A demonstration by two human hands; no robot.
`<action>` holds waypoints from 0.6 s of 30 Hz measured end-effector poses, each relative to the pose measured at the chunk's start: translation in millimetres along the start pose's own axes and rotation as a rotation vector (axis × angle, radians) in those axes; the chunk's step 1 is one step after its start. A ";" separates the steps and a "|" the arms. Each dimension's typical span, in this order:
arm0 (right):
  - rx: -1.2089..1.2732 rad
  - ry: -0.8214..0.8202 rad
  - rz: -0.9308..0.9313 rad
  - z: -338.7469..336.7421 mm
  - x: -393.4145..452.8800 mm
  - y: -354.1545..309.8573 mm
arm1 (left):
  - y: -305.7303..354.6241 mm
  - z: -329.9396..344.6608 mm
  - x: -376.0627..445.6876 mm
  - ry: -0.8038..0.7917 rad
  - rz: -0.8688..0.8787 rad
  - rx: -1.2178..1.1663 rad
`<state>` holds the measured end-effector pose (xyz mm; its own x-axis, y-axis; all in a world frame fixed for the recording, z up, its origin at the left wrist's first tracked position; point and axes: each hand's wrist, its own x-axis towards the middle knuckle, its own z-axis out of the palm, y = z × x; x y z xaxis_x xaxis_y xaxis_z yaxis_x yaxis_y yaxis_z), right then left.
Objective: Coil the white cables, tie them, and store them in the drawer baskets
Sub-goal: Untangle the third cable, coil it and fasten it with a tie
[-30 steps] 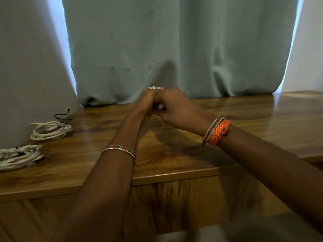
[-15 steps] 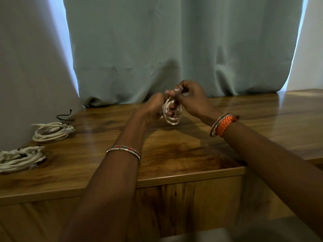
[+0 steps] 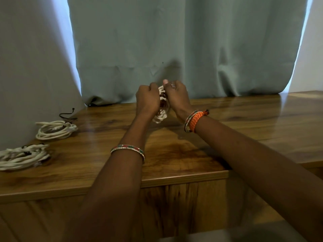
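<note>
A small coil of white cable (image 3: 161,114) hangs upright between my two hands, above the wooden tabletop (image 3: 183,154) near the curtain. My left hand (image 3: 147,99) grips the coil's left side with fingers closed. My right hand (image 3: 176,95) is closed on the coil's top and right side, thumb up. Most of the coil is hidden behind my fingers; only its lower loops and a bit of the top show. No drawer basket is in view.
Two coiled white cables lie at the table's left: one (image 3: 56,130) farther back, one (image 3: 22,157) at the left edge. A thin black tie (image 3: 67,115) lies behind them. A grey-green curtain (image 3: 174,49) hangs along the back edge.
My hands rose from the tabletop and parted slightly, and the coil came into sight between them. It now hangs more upright with both hands closer around it.
</note>
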<state>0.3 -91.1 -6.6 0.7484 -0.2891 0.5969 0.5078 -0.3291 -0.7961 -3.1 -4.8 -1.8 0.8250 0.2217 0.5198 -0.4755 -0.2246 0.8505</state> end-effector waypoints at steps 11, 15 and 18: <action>0.072 0.072 -0.168 15.3 -15.7 6.1 | -3.9 7.9 2.7 0.085 -0.318 -0.432; 0.153 0.099 -0.058 3.1 -2.4 12.9 | 0.2 10.4 -0.1 -0.105 -0.387 -0.462; 0.168 0.105 -0.010 -4.5 4.0 18.4 | 0.8 10.7 -1.3 -0.232 -0.395 -0.358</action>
<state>10.7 -102.4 -18.4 0.6989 -0.3815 0.6049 0.5857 -0.1801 -0.7903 -1.3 -15.4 -2.7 0.9869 0.0009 0.1611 -0.1587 0.1770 0.9713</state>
